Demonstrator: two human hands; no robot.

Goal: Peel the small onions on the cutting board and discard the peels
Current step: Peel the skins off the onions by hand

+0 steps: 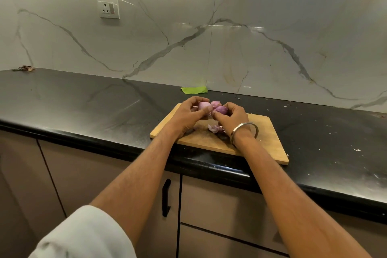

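Forearms reach up from the lower frame to a wooden cutting board (266, 142) at the black worktop's (83, 107) front edge, centre frame. Loose peels (215, 128) lie between the wrists. The left hand (189, 114) curls round a pale onion (203, 106); the right hand (230, 116), wrist bangled, grips a purple onion (221, 110). A third onion (216, 103) sits just behind, ahead of a green scrap (194, 90) by the marble wall.

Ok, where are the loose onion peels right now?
In the head view, the loose peels lie on the wooden cutting board, just below both hands, between the wrists, nearer the right one with the metal bangle.
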